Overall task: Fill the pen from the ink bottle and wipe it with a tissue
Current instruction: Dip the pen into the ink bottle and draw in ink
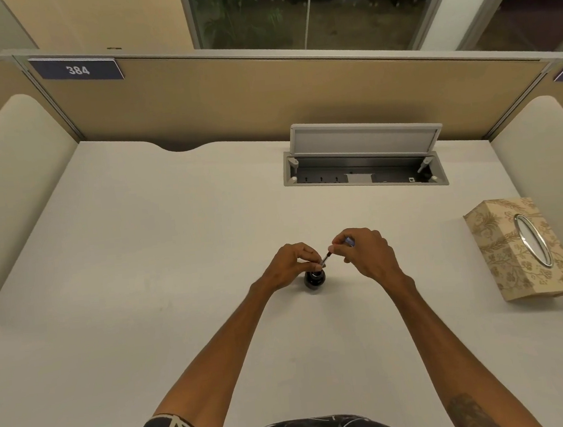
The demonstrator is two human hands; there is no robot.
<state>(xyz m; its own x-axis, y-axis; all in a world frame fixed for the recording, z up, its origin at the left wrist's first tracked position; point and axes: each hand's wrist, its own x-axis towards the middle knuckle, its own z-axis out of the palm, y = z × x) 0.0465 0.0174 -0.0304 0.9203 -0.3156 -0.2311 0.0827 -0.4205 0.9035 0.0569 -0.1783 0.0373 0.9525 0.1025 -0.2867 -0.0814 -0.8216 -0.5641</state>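
Head view shows a white desk [138, 244] with a small dark ink bottle [315, 280] standing near its middle. Left hand [290, 264] pinches the pen [326, 260] low, right at the bottle's mouth; right hand [363, 252] grips its upper end, the pen tilted with the tip seemingly dipped (too small to be sure). Glass bottle looks squat and steady but tippable, and ink would stain, so hold the slim, slippery pen firmly by its barrel. Tissue box [524, 248] sits well apart, right.
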